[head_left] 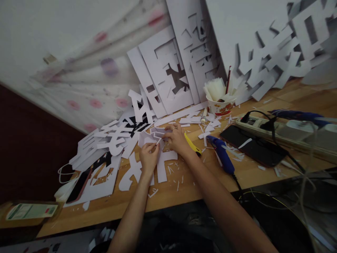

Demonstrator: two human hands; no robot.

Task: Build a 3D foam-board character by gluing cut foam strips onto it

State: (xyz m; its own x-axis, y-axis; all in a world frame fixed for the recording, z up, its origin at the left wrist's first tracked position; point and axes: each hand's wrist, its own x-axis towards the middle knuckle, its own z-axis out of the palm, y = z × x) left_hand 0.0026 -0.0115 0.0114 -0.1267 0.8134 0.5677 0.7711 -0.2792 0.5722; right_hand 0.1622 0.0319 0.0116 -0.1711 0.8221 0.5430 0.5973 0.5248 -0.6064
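My left hand (149, 156) is closed, its fingers pinched at the edge of a folded white board piece (144, 138) with upright walls. From the other side, my right hand (177, 138) curls its fingers round the same piece's right part. The fingers partly hide where they grip. Under and in front of my hands lies a flat white cut-out character (162, 170) on the wooden table (181, 193). A yellow utility knife (193, 144) lies just right of my right wrist. Farther right rests a blue glue gun (222, 154) with its cable hanging over the table edge.
White cut-outs (113, 135) pile up on the left beside a phone (79, 186). Stencil-like boards (158, 66) lean on the wall. A paper tub (220, 105) holds glue sticks and a pencil. Another phone (252, 144) and a power strip (284, 135) lie right, among scraps.
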